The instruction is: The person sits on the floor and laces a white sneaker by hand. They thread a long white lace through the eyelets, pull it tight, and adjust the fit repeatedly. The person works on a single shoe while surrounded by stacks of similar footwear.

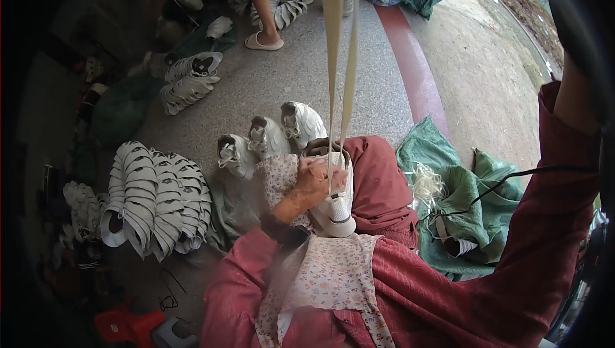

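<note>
A white sneaker (pixel 339 212) with a mesh upper lies across my lap, its toe toward me. My left hand (pixel 315 181) is closed on the sneaker at its lacing, fingers bent over the tongue. Two strands of a cream shoelace (pixel 332 47) rise taut from the sneaker and leave through the top of the picture. My right arm (pixel 544 220) is lifted along the right side, and its hand is out of view. Three laced white sneakers (pixel 272 138) stand in a row on the floor just beyond my knees.
Nested white shoe uppers (pixel 157 194) are piled at left, with another stack (pixel 191 82) farther back. A bundle of white laces (pixel 426 185) rests on green sacking (pixel 461 220) at right. Another person's leg (pixel 261 2) stands at the back. A red plastic object (pixel 128 323) is lower left.
</note>
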The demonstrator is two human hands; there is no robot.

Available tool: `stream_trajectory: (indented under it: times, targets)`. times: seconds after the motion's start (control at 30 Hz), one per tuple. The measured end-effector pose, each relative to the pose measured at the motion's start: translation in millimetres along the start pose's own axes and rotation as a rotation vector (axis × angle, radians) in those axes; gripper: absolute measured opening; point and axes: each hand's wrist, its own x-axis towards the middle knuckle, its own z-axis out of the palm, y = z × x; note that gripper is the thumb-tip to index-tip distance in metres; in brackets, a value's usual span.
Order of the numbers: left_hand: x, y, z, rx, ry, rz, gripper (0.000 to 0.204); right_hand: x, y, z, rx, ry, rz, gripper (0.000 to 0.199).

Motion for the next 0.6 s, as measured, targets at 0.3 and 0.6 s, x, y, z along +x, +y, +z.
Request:
stream_trajectory:
  times: [0.3,0.6]
  targets:
    - [-22,6,-5,-0.922,0.301,-0.136,0.042,-47,-20,-129,0.266,0.296,0.016,0.022]
    - [-76,-31,-64,-1.578,0.521,-0.115,0.034,-201,14,-470,0.26,0.699,0.113,0.017]
